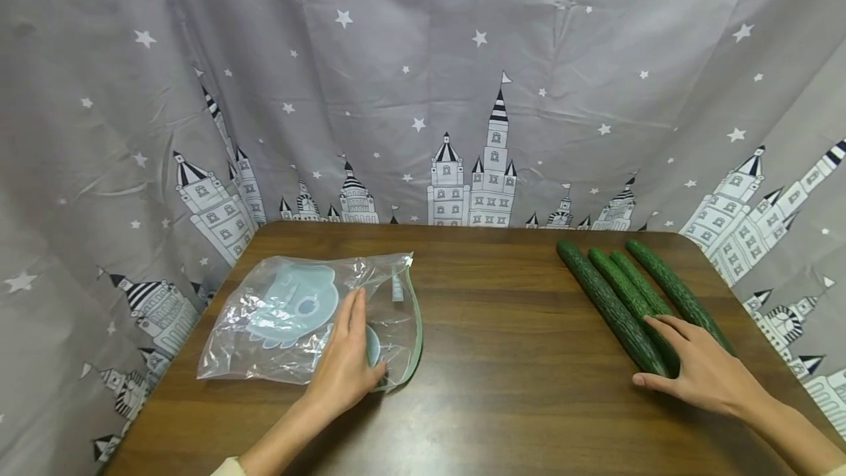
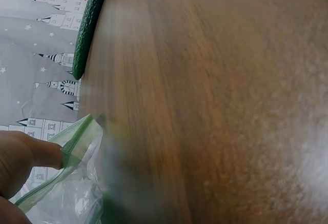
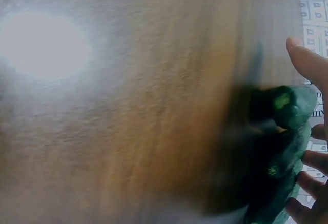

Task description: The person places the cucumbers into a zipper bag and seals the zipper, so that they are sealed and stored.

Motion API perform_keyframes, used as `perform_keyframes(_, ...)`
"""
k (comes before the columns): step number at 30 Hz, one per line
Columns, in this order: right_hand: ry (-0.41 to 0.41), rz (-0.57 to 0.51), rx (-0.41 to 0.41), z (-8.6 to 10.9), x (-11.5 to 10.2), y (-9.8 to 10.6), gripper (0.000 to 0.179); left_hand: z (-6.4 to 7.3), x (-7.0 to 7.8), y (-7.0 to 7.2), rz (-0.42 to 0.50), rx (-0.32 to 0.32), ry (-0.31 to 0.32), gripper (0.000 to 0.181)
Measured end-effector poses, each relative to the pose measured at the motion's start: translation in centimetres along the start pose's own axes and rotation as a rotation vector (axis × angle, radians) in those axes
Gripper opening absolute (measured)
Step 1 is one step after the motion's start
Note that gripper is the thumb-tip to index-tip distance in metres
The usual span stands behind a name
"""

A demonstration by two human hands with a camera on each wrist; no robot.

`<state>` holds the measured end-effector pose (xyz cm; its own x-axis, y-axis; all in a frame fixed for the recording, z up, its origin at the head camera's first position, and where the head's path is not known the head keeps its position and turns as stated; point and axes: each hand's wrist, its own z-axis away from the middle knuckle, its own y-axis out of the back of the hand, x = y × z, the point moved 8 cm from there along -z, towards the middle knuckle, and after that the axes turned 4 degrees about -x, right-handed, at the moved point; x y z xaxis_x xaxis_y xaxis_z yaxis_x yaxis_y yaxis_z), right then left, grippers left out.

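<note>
A clear zip bag [image 1: 225,347] with a green zip edge and pale blue print lies flat on the left of the table. My left hand [image 1: 346,366] rests on it near the zip, fingers straight and thumb spread. In the left wrist view a digit touches the green zip strip [image 2: 77,142]. Several long dark green cucumbers lie side by side at the right, among them a leftmost cucumber [image 1: 604,300] and a rightmost cucumber [image 1: 674,285]. Over their near ends spreads my right hand [image 1: 710,373], thumb beside the leftmost one, fingers reaching across the middle ones.
The brown wooden table [image 1: 489,329] has rounded far corners. Behind it and along both sides hangs a grey curtain [image 1: 383,94] printed with castles and stars. Bare wood separates the bag from the cucumbers.
</note>
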<state>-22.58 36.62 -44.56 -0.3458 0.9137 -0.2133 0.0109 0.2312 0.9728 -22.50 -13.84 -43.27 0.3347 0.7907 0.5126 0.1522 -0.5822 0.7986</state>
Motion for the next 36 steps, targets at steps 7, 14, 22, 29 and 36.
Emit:
perform_keyframes(7,0.064,0.048,0.054,0.7,0.2,-1.1,0.092,0.0,0.0,0.3,-0.003,0.023,-0.018,0.128)
perform_keyframes(14,0.090,0.031,0.122,0.6,-0.4,-0.9,0.079,-0.1,0.0,0.2,-0.005,0.026,-0.016,0.128)
perform_keyframes(22,0.054,-0.025,0.144,0.8,-0.2,-0.6,0.066,-0.3,0.1,0.1,0.003,0.029,-0.023,0.128)
perform_keyframes(29,0.058,-0.007,0.283,1.3,-0.1,1.7,0.064,-0.5,0.4,0.3,0.007,0.033,-0.030,0.128)
perform_keyframes(36,0.011,-0.042,0.430,1.5,0.3,4.1,0.053,-0.9,0.3,0.6,0.028,0.022,-0.015,0.129)
